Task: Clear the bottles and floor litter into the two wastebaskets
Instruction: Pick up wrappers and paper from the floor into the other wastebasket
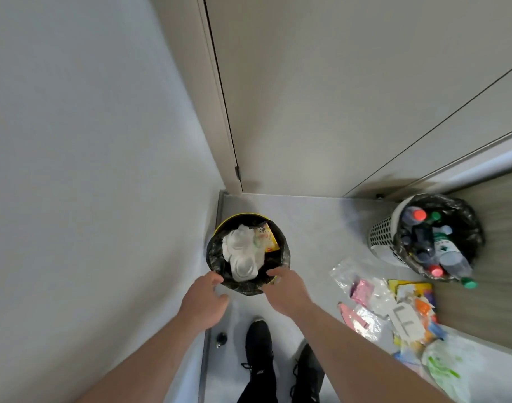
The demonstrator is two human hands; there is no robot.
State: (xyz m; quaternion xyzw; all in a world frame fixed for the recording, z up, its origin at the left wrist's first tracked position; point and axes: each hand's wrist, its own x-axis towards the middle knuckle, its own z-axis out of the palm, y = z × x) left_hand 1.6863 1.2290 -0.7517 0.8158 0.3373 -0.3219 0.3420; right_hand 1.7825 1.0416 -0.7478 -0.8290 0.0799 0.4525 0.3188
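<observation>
Left hand (204,301) and right hand (285,289) both at near rim of yellow wastebasket (247,254), fingers loosely spread, holding nothing. Basket sits in wall corner. White wastebasket (387,237) with bottles (441,245) stands well right; floor litter (394,309) between. Bare floor (307,228) ahead.

Pale floor (313,228) with two wastebaskets (247,254), litter pile (394,312), shoes (259,347).
</observation>
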